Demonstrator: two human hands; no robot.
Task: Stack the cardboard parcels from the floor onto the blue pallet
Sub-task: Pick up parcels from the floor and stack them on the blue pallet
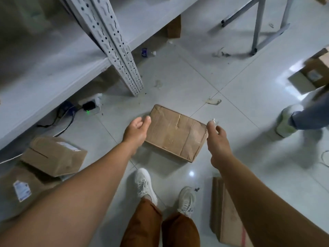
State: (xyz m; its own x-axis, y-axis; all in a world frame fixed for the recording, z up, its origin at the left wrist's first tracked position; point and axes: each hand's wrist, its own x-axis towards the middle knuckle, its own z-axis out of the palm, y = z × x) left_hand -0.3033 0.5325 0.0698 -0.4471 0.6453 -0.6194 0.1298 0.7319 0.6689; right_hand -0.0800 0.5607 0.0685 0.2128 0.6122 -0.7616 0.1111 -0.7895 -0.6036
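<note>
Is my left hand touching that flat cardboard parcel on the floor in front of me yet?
Cannot tell. In the head view the left hand overlaps the flat parcel's left edge with fingers open, but looking from above hides whether it rests on it or hovers.

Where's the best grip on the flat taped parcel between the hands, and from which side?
Grip the flat taped parcel by its two short ends, one hand per end, coming down from above. It lies flat on the tiled floor, wide and low, too broad for one hand. The left hand and right hand already flank those ends, both open, probably neither touching yet.
</note>
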